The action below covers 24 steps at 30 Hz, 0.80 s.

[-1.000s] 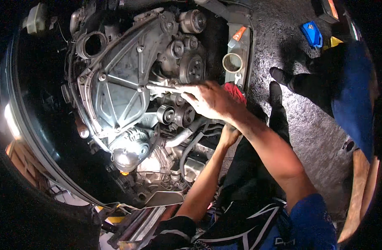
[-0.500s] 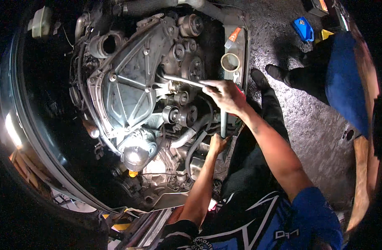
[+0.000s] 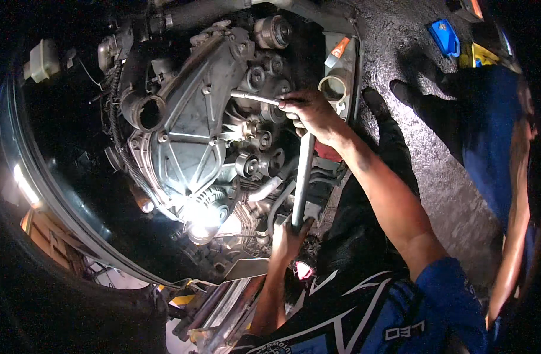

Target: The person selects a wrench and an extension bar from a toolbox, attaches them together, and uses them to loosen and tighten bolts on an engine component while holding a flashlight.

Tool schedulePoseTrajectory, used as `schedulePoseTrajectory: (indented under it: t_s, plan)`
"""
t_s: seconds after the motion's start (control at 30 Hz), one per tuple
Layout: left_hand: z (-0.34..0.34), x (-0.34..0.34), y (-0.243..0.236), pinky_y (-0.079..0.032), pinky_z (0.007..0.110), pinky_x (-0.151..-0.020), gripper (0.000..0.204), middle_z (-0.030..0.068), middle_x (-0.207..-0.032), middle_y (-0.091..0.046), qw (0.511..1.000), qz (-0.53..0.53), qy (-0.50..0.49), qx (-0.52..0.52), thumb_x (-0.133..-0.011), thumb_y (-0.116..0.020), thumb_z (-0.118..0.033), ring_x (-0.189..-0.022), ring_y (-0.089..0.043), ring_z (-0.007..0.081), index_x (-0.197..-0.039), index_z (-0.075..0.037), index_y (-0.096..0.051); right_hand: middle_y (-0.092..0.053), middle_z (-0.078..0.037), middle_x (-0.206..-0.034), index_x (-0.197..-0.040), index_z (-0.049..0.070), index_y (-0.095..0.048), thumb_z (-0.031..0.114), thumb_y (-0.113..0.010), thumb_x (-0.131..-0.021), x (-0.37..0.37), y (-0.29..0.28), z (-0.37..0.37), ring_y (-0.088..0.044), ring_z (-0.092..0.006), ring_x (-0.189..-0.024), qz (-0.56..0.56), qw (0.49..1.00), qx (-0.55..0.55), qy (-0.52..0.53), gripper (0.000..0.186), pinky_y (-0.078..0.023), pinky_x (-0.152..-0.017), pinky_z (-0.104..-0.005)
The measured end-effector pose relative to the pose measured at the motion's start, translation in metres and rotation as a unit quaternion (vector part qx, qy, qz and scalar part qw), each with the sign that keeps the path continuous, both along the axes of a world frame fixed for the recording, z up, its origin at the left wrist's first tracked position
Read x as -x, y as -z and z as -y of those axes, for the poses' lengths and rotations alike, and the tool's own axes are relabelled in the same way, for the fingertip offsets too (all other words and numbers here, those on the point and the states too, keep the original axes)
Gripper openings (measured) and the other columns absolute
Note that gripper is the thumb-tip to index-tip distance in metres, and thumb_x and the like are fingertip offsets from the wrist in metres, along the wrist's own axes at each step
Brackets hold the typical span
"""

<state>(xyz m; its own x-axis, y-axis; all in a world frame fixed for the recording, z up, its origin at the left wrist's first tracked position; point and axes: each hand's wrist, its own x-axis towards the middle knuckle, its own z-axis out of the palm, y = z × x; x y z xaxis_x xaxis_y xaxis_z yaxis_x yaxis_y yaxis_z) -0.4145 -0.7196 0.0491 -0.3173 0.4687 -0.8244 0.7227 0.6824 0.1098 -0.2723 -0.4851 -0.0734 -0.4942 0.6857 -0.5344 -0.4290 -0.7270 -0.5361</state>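
My right hand [image 3: 310,115] is closed around the outer end of a slim steel rod [image 3: 255,98], which reaches left to the pulleys [image 3: 271,99] on the front of an engine. Lower down, my left hand [image 3: 288,239] grips the bottom of a long, thick metal bar [image 3: 303,180]. That bar rises to just under my right hand; whether the two pieces are joined there is hidden by my fingers. Left of the rod lies the engine's ribbed metal cover [image 3: 190,127], next to a fan-like finned part [image 3: 242,127].
A lit lamp [image 3: 202,221] shines at the engine's lower left. An orange-handled tool [image 3: 337,52] and a round ring-shaped part [image 3: 333,88] rest on the right-hand ledge. Another person in a blue top [image 3: 489,135] stands at right, near a blue tray [image 3: 444,38] on the floor.
My left hand has moved down and left with the thick bar, which now shows at greater length and leans more. My right hand has shifted slightly up, still gripping the rod.
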Motion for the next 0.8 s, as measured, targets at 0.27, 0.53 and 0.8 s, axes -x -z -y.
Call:
schedulePoseTrajectory:
  t_s: [0.27,0.53,0.8]
  plan:
    - [-0.066,-0.03,-0.157,-0.048,0.031,-0.082,0.069,0.0134,-0.108,-0.061,0.941,0.142,-0.304,0.039,-0.086,-0.073,-0.025,-0.094,-0.058,0.017,-0.14,0.003,-0.04,-0.045,0.007,-0.069,-0.098,0.007,-0.06,0.017,-0.058,-0.091,-0.001,0.0,-0.023,-0.04,-0.0038,-0.055,-0.196,0.966,0.17,-0.011,0.012,-0.039,-0.051,-0.0231]
    - [0.0,0.013,0.055,-0.044,0.038,-0.053,0.037,0.0153,-0.063,-0.061,0.992,0.008,-0.118,0.037,-0.083,-0.072,-0.028,-0.056,-0.057,0.0236,-0.092,0.007,-0.062,-0.054,0.001,-0.061,-0.108,0.007,-0.067,0.024,-0.059,-0.095,0.006,-0.003,-0.025,-0.05,-0.0083,-0.047,0.144,0.977,-0.134,-0.081,0.023,-0.043,-0.042,-0.0263]
    - [0.064,0.034,0.163,-0.038,0.05,-0.092,0.055,0.0301,-0.094,-0.058,0.949,-0.215,0.171,-0.155,-0.076,-0.073,-0.037,-0.098,-0.053,0.0451,-0.094,0.013,-0.058,-0.059,-0.005,-0.059,-0.104,0.008,-0.07,0.029,-0.061,-0.094,0.001,0.0,-0.02,-0.056,-0.0115,-0.048,0.264,0.928,-0.252,-0.073,0.025,-0.045,-0.045,-0.0303]
